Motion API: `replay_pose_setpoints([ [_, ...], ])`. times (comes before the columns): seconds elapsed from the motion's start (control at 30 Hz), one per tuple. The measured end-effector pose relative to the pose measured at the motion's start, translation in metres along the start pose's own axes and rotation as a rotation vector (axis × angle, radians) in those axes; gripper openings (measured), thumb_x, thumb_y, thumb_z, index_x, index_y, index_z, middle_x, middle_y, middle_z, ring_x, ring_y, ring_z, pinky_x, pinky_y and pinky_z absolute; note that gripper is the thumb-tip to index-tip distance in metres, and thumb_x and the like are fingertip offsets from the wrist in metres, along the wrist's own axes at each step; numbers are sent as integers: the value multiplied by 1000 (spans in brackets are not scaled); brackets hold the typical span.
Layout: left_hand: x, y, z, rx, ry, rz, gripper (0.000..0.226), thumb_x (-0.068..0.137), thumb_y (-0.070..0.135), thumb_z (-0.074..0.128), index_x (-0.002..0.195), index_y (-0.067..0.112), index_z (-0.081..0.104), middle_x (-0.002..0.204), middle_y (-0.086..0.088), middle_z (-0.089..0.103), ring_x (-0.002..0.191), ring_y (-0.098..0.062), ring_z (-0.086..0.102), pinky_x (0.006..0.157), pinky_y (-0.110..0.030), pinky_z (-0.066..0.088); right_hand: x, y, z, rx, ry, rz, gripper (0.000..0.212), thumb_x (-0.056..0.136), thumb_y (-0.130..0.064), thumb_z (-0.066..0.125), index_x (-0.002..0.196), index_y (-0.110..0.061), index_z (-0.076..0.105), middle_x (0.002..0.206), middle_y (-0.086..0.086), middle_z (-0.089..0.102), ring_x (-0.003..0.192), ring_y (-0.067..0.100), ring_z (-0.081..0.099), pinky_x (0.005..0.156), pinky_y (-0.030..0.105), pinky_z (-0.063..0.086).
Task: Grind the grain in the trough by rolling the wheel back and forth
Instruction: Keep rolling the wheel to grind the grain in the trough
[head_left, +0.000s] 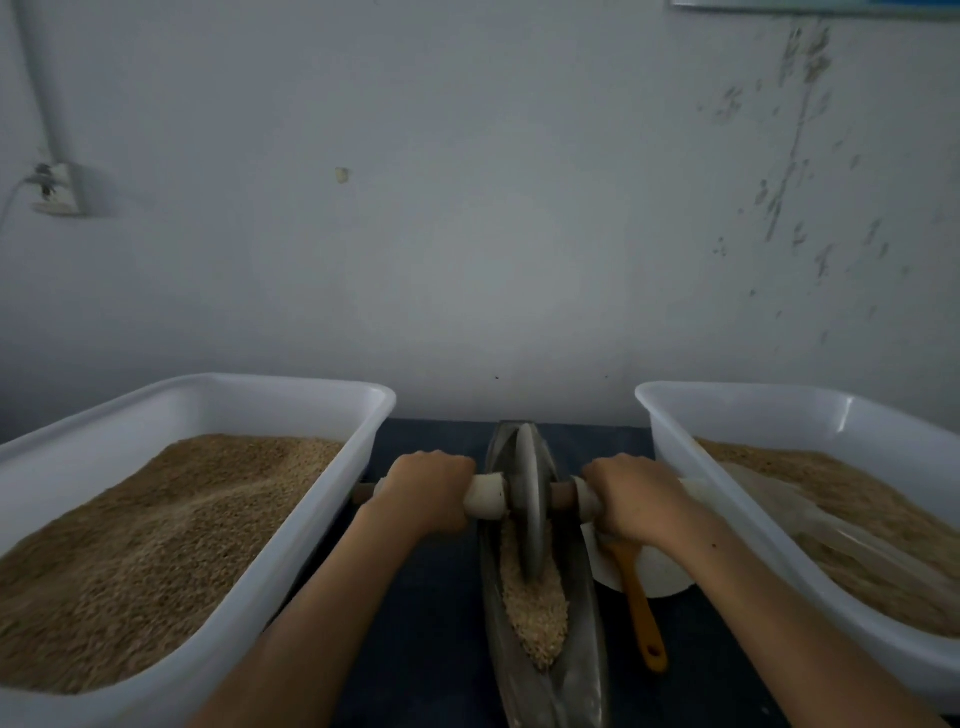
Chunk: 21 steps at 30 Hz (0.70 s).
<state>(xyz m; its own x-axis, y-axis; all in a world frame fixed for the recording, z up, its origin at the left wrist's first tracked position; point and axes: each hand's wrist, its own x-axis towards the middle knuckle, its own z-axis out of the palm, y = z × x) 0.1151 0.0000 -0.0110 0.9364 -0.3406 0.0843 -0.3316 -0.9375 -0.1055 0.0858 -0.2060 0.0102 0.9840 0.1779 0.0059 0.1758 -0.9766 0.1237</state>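
We see a small grain-processing workroom. Two white tubs (291, 525) (727, 415) of grain flank a metal trough (582, 675) on a dark table (426, 649). Behind stand a stained wall (493, 208) and socket (57, 189).

I see a grey wheel (531, 499) between my hands, over pale tan grain (535, 613) in a dull grey trough (582, 675). Beyond each hand, white tubs (332, 499) hold brown grain. Beneath my right hand (636, 496), an orange handle (641, 608), possibly a brush's.
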Motion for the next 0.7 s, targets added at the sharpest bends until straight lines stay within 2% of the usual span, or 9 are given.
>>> replay_pose_setpoints([
  [0.17,-3,-2,-7,-105,-259,41,42,81,26,69,118,13,55,111,-7,62,96,-22,58,78,-31,43,-8,2,-11,32,-270,-20,30,85,-21,68,113,-13,60,110,7,65,99,20,64,88,33,53],
  [0.3,-3,-1,-7,-124,-284,38,46,81,24,70,123,14,53,114,-7,62,100,-22,59,83,-33,45,-9,1,-12,28,-321,-6,35,86,-22,69,117,-11,59,113,9,65,103,21,65,89,33,53],
  [0.37,-4,0,-7,-108,-242,26,45,81,26,69,122,15,53,114,-6,62,99,-20,57,81,-32,42,-8,1,-11,35,-296,7,32,87,-21,67,116,-13,58,112,7,64,101,20,64,86,32,52],
  [0.47,-3,3,-4,-25,-79,18,38,84,27,64,119,16,52,112,-5,61,100,-22,58,78,-31,40,-4,1,-6,56,-186,24,21,88,-17,63,109,-15,59,105,5,63,95,20,63,81,30,50],
  [0.57,-2,8,-1,42,112,-20,28,89,24,57,115,17,48,109,-5,61,98,-23,59,73,-30,38,-1,-1,2,73,-12,56,13,90,-14,58,102,-17,58,106,3,64,98,21,62,87,34,50],
  [0.7,-1,10,3,22,180,-54,30,89,25,58,115,18,45,108,-4,60,97,-22,59,73,-31,37,-1,-5,9,78,131,64,12,90,-15,56,100,-21,54,106,1,64,100,21,61,88,35,48],
])
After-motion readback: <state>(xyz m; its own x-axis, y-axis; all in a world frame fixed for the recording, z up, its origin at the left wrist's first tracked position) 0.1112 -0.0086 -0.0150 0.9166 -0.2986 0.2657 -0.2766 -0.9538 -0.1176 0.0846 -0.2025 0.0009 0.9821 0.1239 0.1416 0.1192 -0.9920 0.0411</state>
